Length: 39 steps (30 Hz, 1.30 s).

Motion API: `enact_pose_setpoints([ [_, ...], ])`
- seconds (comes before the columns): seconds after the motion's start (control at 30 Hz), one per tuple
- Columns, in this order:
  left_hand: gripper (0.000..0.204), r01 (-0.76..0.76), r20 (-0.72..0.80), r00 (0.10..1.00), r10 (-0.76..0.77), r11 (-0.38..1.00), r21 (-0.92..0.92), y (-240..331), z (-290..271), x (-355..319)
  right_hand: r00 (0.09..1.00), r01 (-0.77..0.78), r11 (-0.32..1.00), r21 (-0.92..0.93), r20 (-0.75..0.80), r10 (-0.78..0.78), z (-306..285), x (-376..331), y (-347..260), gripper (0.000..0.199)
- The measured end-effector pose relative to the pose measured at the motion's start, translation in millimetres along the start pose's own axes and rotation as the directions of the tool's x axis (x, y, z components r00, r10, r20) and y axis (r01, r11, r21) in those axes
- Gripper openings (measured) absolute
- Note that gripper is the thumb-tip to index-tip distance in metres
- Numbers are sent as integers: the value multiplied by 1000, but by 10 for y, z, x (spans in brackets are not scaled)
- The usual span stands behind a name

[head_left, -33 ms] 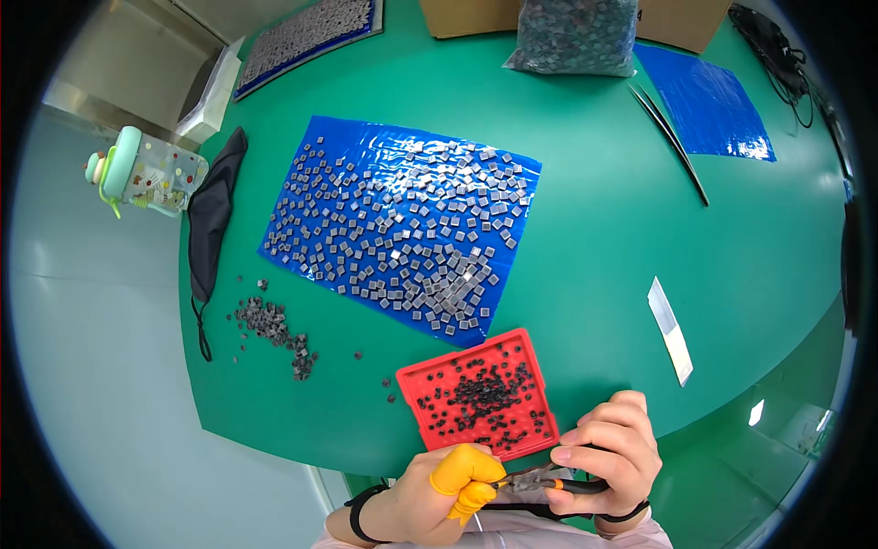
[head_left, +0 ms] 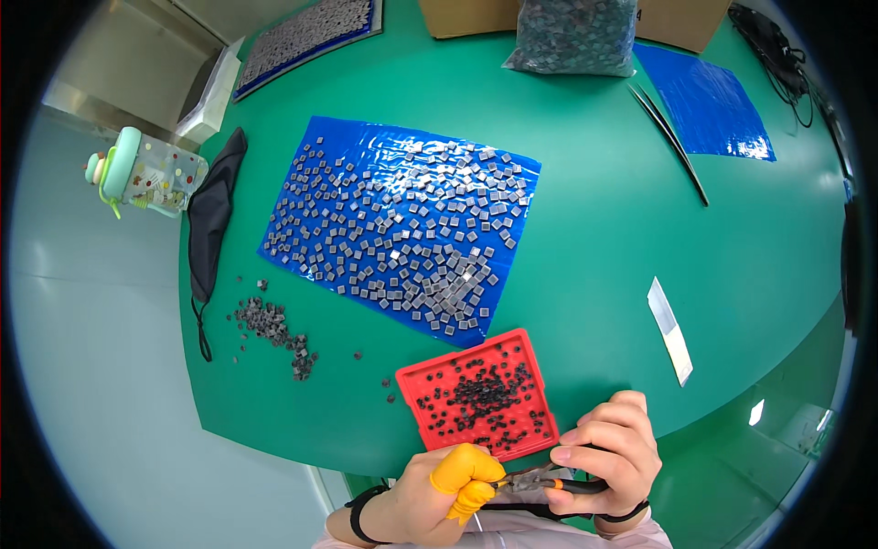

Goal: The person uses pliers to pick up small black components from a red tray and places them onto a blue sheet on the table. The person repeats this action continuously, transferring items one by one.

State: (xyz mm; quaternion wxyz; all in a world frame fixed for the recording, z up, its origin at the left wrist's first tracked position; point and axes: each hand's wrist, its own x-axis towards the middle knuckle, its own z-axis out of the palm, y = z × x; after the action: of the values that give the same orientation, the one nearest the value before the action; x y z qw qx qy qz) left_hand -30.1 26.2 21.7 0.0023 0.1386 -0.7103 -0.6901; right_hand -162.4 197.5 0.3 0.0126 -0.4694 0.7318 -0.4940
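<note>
My right hand [head_left: 613,453] is wrapped round a pair of pliers [head_left: 530,479] with black and orange handles. The metal jaws point left, toward my left hand [head_left: 439,494]. Yellow finger covers sit on the thumb and a finger of that hand, which are pinched together at the jaws. Whatever lies between them is too small and hidden to make out. Just beyond both hands lies a red tray [head_left: 416,380] holding many small black parts [head_left: 489,393]. Farther off, a blue sheet [head_left: 329,133] is covered with small grey square pieces [head_left: 448,288].
Small dark pieces [head_left: 265,320] lie heaped on the green table [head_left: 594,229] at left, near a black strapped cloth [head_left: 215,210] and a bottle [head_left: 155,174]. Tweezers [head_left: 672,146], a blade [head_left: 670,331] and another blue sheet [head_left: 709,105] are at right. A filled bag [head_left: 576,37] stands at back.
</note>
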Motion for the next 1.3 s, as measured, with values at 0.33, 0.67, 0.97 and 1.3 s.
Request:
enact_pose_setpoints([
  [0.33,43,-91,-162,986,43,948,-304,-61,50,-45,998,1,1000,26,-62,0,1,12,16,37],
  [0.67,26,-302,-168,935,312,949,87,40,-94,63,999,-6,1000,29,-43,7,7,17,27,36],
  [0.97,28,-280,-189,933,306,948,149,50,4,94,999,-4,1000,10,-35,4,5,23,14,36],
  [1.3,29,-355,-208,896,392,914,195,-154,182,90,1000,4,1000,-7,0,-4,-3,19,7,36],
])
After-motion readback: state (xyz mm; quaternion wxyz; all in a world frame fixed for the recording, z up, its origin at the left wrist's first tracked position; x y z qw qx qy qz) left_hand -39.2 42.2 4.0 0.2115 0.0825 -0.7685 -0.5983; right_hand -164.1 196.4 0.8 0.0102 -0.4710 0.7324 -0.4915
